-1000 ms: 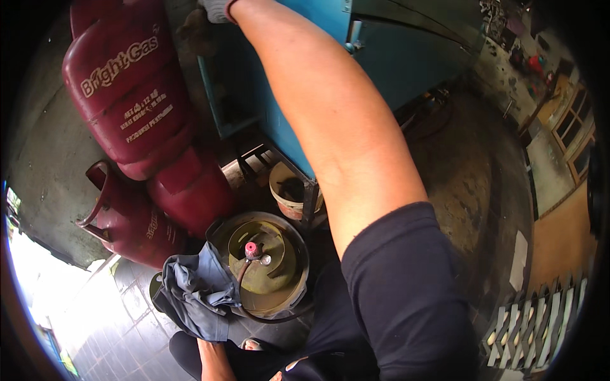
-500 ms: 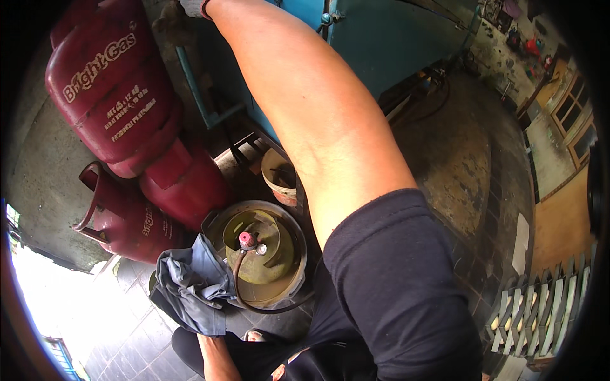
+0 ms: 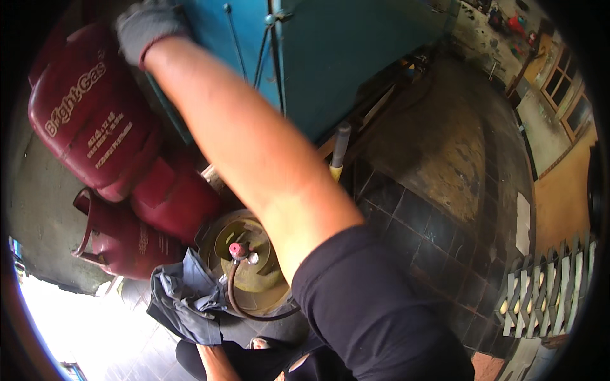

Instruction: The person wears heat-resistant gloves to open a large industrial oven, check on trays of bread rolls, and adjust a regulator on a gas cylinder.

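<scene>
One gloved right hand (image 3: 147,28) is seen at the upper left of the frame, reaching beside the red gas cylinder (image 3: 89,120) and the blue cabinet (image 3: 330,57); its grip cannot be told. That cylinder is judged heavy, rigid and smooth, best taken by its collar. Lower, an olive cylinder (image 3: 254,267) with a hose is seen beside a grey cloth (image 3: 184,301).

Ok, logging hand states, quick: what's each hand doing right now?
Left hand: not in view; only a forearm shows at the lower edge.
Right hand: gloved, raised by the blue cabinet; grip cannot be told.

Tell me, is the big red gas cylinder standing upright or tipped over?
Tipped. The big red gas cylinder lies slanted on a second red cylinder, beside the upright olive cylinder.
</scene>
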`<state>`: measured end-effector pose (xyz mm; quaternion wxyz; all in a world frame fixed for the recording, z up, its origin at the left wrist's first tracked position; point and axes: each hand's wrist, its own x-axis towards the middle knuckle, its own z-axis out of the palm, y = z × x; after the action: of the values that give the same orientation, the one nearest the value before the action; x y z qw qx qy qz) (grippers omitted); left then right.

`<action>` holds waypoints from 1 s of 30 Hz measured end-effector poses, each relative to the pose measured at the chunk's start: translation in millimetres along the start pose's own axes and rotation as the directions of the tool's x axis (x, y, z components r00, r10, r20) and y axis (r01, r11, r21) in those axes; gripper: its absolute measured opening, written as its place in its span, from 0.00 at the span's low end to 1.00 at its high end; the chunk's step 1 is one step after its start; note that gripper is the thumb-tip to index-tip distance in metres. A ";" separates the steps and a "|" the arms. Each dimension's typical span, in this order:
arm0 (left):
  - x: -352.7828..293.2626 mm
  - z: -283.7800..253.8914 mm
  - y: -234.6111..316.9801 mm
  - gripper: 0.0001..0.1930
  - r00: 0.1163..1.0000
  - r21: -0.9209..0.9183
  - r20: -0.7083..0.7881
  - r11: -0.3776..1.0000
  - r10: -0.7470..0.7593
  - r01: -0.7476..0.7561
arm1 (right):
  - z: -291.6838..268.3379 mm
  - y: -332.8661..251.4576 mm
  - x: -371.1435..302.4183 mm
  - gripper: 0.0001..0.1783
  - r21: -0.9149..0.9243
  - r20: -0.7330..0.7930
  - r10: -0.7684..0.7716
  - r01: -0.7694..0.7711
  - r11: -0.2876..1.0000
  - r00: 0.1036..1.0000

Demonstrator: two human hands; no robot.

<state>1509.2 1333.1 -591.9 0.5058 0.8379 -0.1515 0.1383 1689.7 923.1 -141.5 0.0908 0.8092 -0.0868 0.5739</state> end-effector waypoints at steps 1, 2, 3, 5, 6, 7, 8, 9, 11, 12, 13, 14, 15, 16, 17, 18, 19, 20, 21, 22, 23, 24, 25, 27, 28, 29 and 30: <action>-1.5 -9.8 12.0 0.34 1.000 0.071 -0.026 0.997 0.014 -0.013 | -17.2 -25.7 -23.2 0.23 0.161 -0.026 -0.042 0.046 0.986 0.999; 0.4 -10.2 32.0 0.34 0.998 0.116 -0.033 0.992 0.052 -0.048 | -35.3 -44.7 -41.2 0.24 0.188 -0.098 -0.023 0.041 0.981 0.995; 2.5 -10.5 52.7 0.34 0.995 0.156 -0.035 0.984 0.092 -0.085 | -57.8 -58.9 -59.0 0.24 0.272 -0.071 -0.058 0.075 0.959 0.996; 5.0 -4.3 82.1 0.34 0.990 0.191 -0.030 0.973 0.135 -0.127 | -105.0 -80.0 -111.1 0.26 0.334 -0.052 -0.112 0.123 0.935 0.992; 3.6 -6.0 85.5 0.34 0.990 0.193 -0.033 0.972 0.140 -0.131 | -127.1 -86.6 -133.7 0.26 0.547 -0.080 -0.118 0.142 0.825 0.990; 3.5 -7.3 86.9 0.34 0.991 0.186 -0.037 0.975 0.132 -0.123 | -149.0 -92.3 -155.9 0.26 0.722 -0.102 -0.128 0.162 0.672 0.986; 4.0 -4.8 90.4 0.33 0.991 0.166 -0.027 0.979 0.128 -0.122 | -148.5 -108.6 -188.1 0.21 0.677 -0.212 -0.033 0.171 0.716 0.977; 3.7 -6.5 88.3 0.33 0.994 0.168 -0.025 0.980 0.109 -0.103 | -177.8 -102.6 -215.3 0.16 0.786 -0.144 -0.068 0.156 0.598 0.987; 7.1 -4.4 93.0 0.33 0.996 0.144 -0.018 0.986 0.088 -0.084 | -206.6 -90.0 -269.0 0.11 0.860 0.090 -0.273 0.063 0.507 0.958; 6.4 -6.7 94.3 0.33 0.997 0.143 -0.016 0.987 0.074 -0.071 | -206.1 -90.9 -304.5 0.09 0.899 0.171 -0.253 -0.046 0.435 0.952; 6.9 -4.3 95.6 0.32 0.998 0.134 -0.006 0.989 0.064 -0.062 | -208.7 -83.9 -336.4 0.10 0.886 0.255 -0.269 -0.113 0.449 0.929; 7.8 -0.8 96.6 0.32 0.999 0.125 0.010 0.991 0.052 -0.053 | -211.3 -74.0 -367.8 0.11 0.865 0.344 -0.280 -0.186 0.466 0.896; 7.3 -0.8 96.1 0.32 0.999 0.120 0.016 0.992 0.040 -0.042 | -207.1 -64.2 -399.2 0.12 0.865 0.286 -0.327 -0.096 0.493 0.901; 6.8 0.6 95.7 0.32 0.999 0.113 0.027 0.993 0.026 -0.029 | -204.9 -52.6 -429.5 0.14 0.856 0.235 -0.374 -0.008 0.517 0.897; 6.3 2.6 95.9 0.32 0.999 0.109 0.041 0.994 0.013 -0.017 | -207.1 -43.5 -458.7 0.14 0.816 0.381 -0.395 -0.104 0.568 0.836; 7.8 4.0 96.7 0.31 0.999 0.098 0.044 0.995 0.009 -0.013 | -210.8 -33.2 -476.2 0.14 0.776 0.503 -0.371 -0.219 0.591 0.780; 6.2 4.8 97.8 0.31 0.999 0.091 0.050 0.996 0.002 -0.007 | -214.9 -23.6 -493.1 0.13 0.718 0.614 -0.342 -0.324 0.616 0.711; 6.3 7.1 98.9 0.31 0.998 0.086 0.064 0.996 0.000 -0.005 | -222.8 -14.0 -507.7 0.12 0.646 0.718 -0.270 -0.472 0.600 0.641; 7.5 7.6 100.9 0.31 0.998 0.081 0.064 0.997 -0.003 -0.002 | -225.3 -4.9 -520.9 0.12 0.614 0.742 -0.256 -0.474 0.632 0.620; 8.0 7.5 103.4 0.31 0.998 0.070 0.068 0.998 -0.001 -0.003 | -225.7 5.5 -534.6 0.13 0.578 0.764 -0.240 -0.472 0.666 0.598; 5.5 7.4 103.6 0.31 0.997 0.070 0.075 0.998 -0.012 0.007 | -226.6 11.7 -547.8 0.13 0.540 0.791 -0.225 -0.476 0.694 0.569; 6.2 7.5 103.0 0.30 0.997 0.069 0.079 0.997 -0.022 0.016 | -224.5 14.9 -558.5 0.13 0.512 0.808 -0.213 -0.476 0.715 0.549; 7.3 8.6 102.7 0.30 0.996 0.066 0.087 0.998 -0.029 0.023 | -223.1 18.7 -566.6 0.14 0.480 0.826 -0.198 -0.474 0.738 0.527; 8.6 8.2 102.6 0.30 0.994 0.059 0.097 0.997 -0.049 0.043 | -226.0 24.8 -578.6 0.15 0.434 0.850 -0.178 -0.467 0.770 0.497; 8.2 11.0 104.5 0.30 0.993 0.042 0.106 0.998 -0.048 0.043 | -229.1 31.2 -581.6 0.15 0.419 0.855 -0.170 -0.459 0.783 0.490; 9.1 14.1 106.9 0.30 0.992 0.025 0.118 0.999 -0.046 0.043 | -230.8 34.7 -583.6 0.15 0.405 0.859 -0.163 -0.451 0.795 0.485; 7.8 17.7 106.6 0.29 0.990 0.012 0.132 0.999 -0.051 0.050 | -231.7 36.4 -585.2 0.16 0.457 0.820 -0.172 -0.444 0.771 0.546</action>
<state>1475.7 1269.2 -510.9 0.4945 0.8509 -0.1629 0.0701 1278.4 966.2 -617.3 -0.2797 0.9519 0.0074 0.1246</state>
